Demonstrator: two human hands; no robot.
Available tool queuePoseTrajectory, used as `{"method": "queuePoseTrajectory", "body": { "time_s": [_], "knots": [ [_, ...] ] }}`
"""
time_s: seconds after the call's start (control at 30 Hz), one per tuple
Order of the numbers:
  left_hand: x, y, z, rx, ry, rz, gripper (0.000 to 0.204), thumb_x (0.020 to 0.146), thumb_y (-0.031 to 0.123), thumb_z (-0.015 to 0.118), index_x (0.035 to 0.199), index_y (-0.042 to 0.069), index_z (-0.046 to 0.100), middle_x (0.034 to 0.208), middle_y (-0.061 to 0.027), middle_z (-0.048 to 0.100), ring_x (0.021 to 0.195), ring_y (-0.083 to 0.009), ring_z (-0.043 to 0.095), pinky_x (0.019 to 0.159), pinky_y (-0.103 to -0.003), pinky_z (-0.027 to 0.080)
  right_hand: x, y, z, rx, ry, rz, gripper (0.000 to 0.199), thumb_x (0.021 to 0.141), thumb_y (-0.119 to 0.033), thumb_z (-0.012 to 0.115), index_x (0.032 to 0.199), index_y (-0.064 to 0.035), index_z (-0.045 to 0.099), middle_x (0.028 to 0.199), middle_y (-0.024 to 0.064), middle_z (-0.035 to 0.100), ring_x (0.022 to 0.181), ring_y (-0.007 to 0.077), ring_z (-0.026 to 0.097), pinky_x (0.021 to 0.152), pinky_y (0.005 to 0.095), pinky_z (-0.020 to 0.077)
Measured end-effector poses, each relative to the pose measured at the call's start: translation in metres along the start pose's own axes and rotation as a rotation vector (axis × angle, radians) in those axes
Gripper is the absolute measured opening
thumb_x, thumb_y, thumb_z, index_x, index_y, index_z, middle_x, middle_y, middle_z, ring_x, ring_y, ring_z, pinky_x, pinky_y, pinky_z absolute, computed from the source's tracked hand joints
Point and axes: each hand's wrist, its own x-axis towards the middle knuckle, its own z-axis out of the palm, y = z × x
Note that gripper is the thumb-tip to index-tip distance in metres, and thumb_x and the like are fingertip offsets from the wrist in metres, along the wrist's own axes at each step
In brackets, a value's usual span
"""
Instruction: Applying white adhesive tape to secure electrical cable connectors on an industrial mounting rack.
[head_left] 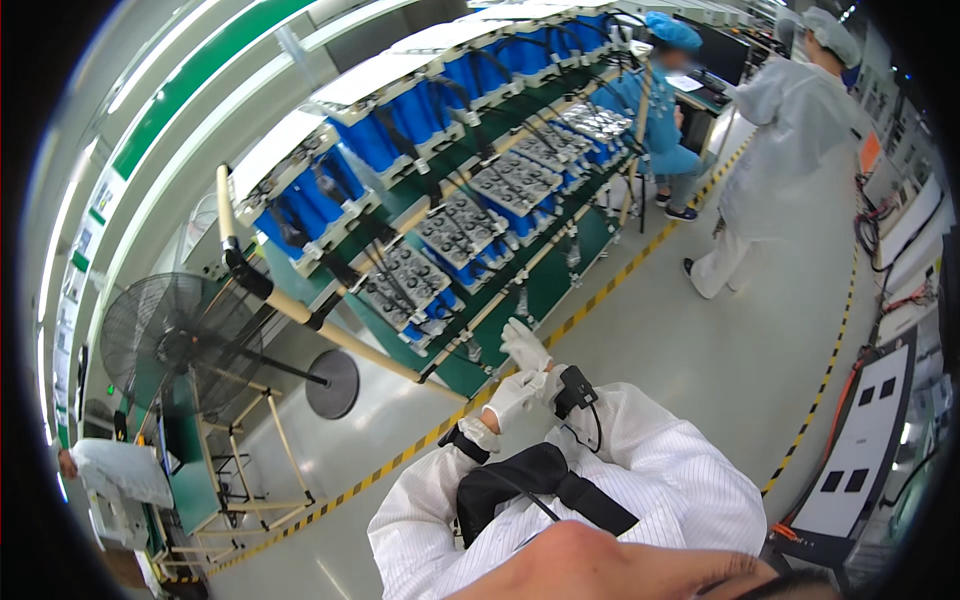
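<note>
- Both hands are raised in front of the chest, over the pale floor (700, 350), just short of the yellow-and-black floor stripe (590, 300). Neither is over the rack.
- Left hand (513, 398): white glove, fingers bent inward and closed on the cuff area of the other glove, at the right wrist. It grips glove fabric only; no tool or part.
- Right hand (524, 344): white glove, fingers extended and roughly together, pointing up toward the rack. It holds nothing.
- A black wrist device (575, 388) with a thin cable sits on the right forearm just behind the gripped cuff. A black band shows at the left wrist too.
- Judgement: the work in hand looks like seating or adjusting the right glove. The glove already covers the fingers and palm; the cuff is the part not yet settled.
- Sloped green rack (500, 200) ahead: grey trays of small cells in a lower row, blue cell packs with black cables (400, 120) in the upper row. Untouched by either hand, well apart from them.
- Standing fan (170, 335) at the rack's near-left end.
- Two other people in cleanroom suits at the rack's far end: one seated in blue (660, 110), one standing in white (780, 150).
</note>
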Motion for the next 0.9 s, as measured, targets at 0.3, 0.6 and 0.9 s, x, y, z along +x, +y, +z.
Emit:
{"method": "queuePoseTrajectory", "body": {
  "time_s": [0.3,0.6,0.9],
  "knots": [
    [0.028,0.022,0.031,0.106,-0.082,-0.082,0.028,0.089,0.036,0.054,0.087,0.009,0.057,0.068,0.0074,0.046,0.054,-0.003,0.039,0.048,-0.018,0.03,-0.05,-0.124,0.05,-0.087,0.094,-0.188,0.065,0.09,-0.049,0.039,0.142,-0.017,0.018,0.148,0.0044,0.015,0.136,0.0206,0.014,0.11,0.0363,0.0095],
    [0.099,0.078,0.083,0.143,-0.122,-0.095,0.028,0.089,0.032,0.056,0.097,0.005,0.058,0.075,0.0033,0.054,0.06,-0.0052,0.048,0.052,-0.019,0.038,-0.011,-0.214,-0.005,-0.157,0.195,-0.39,0.02,0.083,-0.014,0.064,0.074,-0.0141,0.047,0.064,-0.0062,0.042,0.055,0.0031,0.04,0.05,0.019,0.0324],
    [0.154,0.134,0.072,0.112,0.167,0.191,0.028,0.093,0.025,0.048,0.1,0.0,0.058,0.088,-0.0053,0.062,0.074,-0.0119,0.058,0.067,-0.024,0.045,0.027,-0.426,-0.063,-0.176,0.18,-0.621,0.032,0.086,-0.011,0.058,0.066,-0.0146,0.034,0.055,-0.0078,0.03,0.046,0.0015,0.028,0.039,0.02,0.021]
  ]
}}
